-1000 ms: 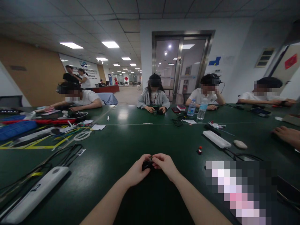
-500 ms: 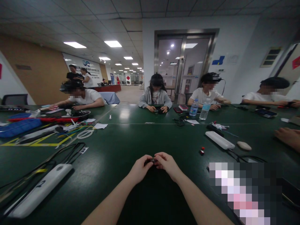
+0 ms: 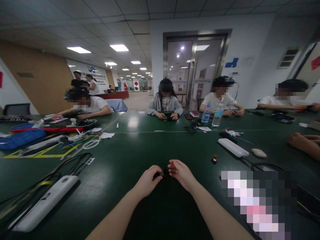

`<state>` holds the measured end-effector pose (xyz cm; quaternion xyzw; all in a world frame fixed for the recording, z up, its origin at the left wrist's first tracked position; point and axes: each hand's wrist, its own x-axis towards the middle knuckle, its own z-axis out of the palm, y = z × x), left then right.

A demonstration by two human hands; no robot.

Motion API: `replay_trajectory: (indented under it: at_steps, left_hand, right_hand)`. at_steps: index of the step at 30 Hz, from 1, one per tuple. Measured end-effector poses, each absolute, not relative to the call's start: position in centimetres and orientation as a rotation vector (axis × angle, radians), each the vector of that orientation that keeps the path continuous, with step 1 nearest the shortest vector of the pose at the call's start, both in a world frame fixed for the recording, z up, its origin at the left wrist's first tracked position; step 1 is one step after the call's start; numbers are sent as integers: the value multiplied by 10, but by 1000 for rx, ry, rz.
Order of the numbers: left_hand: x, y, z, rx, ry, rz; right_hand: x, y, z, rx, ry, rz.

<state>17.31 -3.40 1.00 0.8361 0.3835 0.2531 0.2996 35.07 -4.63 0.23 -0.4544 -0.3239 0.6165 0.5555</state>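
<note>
My left hand is curled around a small black part low over the dark green table, just in front of me. My right hand sits right beside it, its fingertips at the part's right end and its fingers slightly apart. Most of the part is hidden by my fingers. A tiny red and black piece lies on the table to the right of my hands.
A white power strip with black cables lies near left, another white strip and a pale oval object to the right. Two water bottles stand farther back. Several people sit around the table; another person's hand rests at right.
My right hand has loosened and its fingers have spread a little off the black part, while my left hand keeps its hold. The camera shifted slightly.
</note>
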Motion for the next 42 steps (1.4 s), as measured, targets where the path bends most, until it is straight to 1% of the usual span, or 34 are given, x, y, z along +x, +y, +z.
replay_trajectory:
  at_steps: [6,12,17,20,27,32,42]
  left_hand:
    - [139,-23,18,2389,1173,546]
    - [29,-3,16,2393,1726,441]
    - [-40,-5,4,2349,1939,598]
    - [-44,-7,0,2339,1985,688]
    - [-28,-9,3,2350,2029,692]
    - [-29,-7,-4,2392,2006,794]
    - [-23,-10,-1,2328,2004,782]
  right_hand:
    - [359,-51,6,-1078,-747,1482]
    - [359,-52,12,-1085,-764,1522]
    - [357,-53,18,-1130,-754,1515]
    - [357,-55,20,-1139,-746,1511]
    - [358,-54,17,-1152,-762,1519]
    - [356,-55,22,-1164,-752,1508]
    - [356,-55,22,-1173,-740,1524]
